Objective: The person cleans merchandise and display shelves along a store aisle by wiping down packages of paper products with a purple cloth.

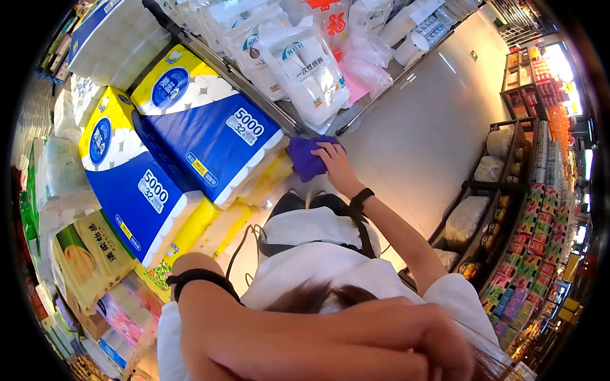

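My right hand [337,166], with a black band at the wrist, has its fingers bent over a purple cloth [306,159]. The cloth lies against the front corner of the shelf, beside the metal edge rail [279,117]. Close to the camera, my left hand [438,346] is raised with the forearm across the bottom of the view. Its fingers are curled in, and whatever may be inside them is hidden. Just left of the cloth stands a blue and yellow pack of paper rolls [210,127], with a second such pack [136,178] alongside.
Bagged paper cups [311,76] fill the shelf ahead, beside a pink plastic wrap [365,73]. A tan tissue pack [92,254] is at the left. Along the right run dark wooden bins [467,219] with bagged goods. Pale floor [419,140] stretches between.
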